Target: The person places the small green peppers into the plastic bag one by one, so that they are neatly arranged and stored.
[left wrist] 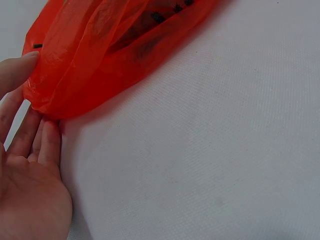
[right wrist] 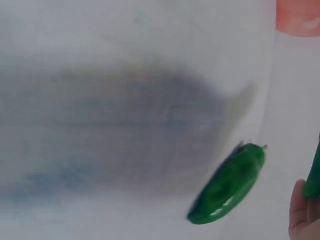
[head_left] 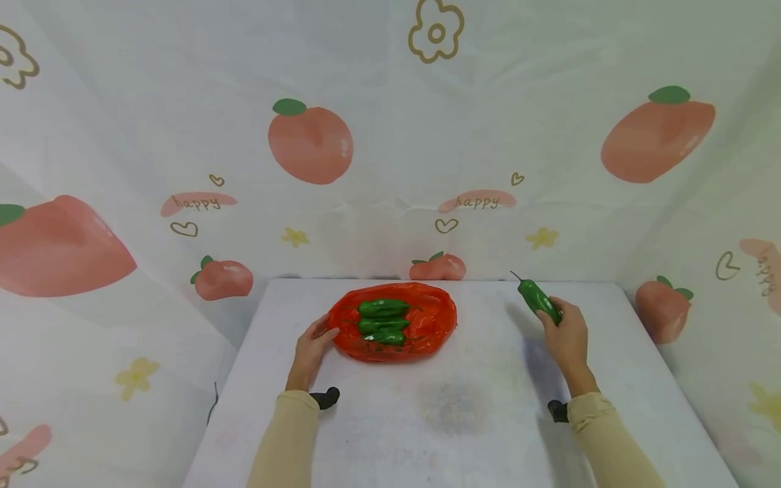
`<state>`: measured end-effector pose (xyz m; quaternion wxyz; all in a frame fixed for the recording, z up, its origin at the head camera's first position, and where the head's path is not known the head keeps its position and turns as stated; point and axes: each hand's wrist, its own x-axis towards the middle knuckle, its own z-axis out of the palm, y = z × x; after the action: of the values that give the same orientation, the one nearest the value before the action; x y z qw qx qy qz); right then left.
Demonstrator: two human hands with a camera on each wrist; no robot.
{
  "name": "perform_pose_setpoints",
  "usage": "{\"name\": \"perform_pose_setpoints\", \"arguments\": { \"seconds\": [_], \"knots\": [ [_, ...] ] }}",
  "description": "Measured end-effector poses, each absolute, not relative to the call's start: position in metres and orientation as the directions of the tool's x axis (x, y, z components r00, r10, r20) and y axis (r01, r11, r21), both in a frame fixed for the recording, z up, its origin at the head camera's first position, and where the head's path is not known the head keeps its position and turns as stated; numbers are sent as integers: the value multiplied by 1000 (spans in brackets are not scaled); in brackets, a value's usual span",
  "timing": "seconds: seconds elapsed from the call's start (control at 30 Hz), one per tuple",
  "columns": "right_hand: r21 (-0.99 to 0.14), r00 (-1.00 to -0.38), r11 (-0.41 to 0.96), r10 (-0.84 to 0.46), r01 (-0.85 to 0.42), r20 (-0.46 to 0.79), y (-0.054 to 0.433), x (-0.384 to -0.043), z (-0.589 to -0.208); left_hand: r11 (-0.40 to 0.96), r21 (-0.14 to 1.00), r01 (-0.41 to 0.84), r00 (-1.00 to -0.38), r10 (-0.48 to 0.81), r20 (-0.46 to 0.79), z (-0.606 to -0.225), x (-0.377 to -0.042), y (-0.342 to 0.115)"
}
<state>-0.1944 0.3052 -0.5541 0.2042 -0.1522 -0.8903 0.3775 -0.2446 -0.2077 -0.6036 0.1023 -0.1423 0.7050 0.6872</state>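
At the left rim of a red plastic bag (head_left: 436, 332), my left hand (head_left: 312, 349) grips the edge, thumb on top and fingers underneath. In the left wrist view the thumb (left wrist: 20, 72) overlaps the red film. Several green peppers (head_left: 383, 308) lie side by side in the bag's opening. Over on the right, my right hand (head_left: 567, 335) holds another green pepper (head_left: 537, 298) above the table, its thin stem pointing up and left. The right wrist view shows a green pepper (right wrist: 227, 185) and, at the right edge, fingertips (right wrist: 298, 202) against a green piece.
The white table (head_left: 378, 434) reaches back to a cloth wall (head_left: 378, 224) printed with fruit and flowers. Dark wrist mounts (head_left: 325, 398) stick out by both sleeves. The bag sits left of centre near the back edge, with dark print on its front.
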Motion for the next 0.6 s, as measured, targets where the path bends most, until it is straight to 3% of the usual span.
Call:
{"name": "perform_pose_setpoints", "arguments": {
  "seconds": [0.23,0.6],
  "knots": [
    [-695,-870,718,367,39,330,299,-200,-542,6,936,-353,-935,-45,-353,-586,-240,-207],
    [-672,-884,739,277,-53,375,285,-207,-523,22,948,-317,-945,-87,-314,-611,-245,-208]
  ]
}}
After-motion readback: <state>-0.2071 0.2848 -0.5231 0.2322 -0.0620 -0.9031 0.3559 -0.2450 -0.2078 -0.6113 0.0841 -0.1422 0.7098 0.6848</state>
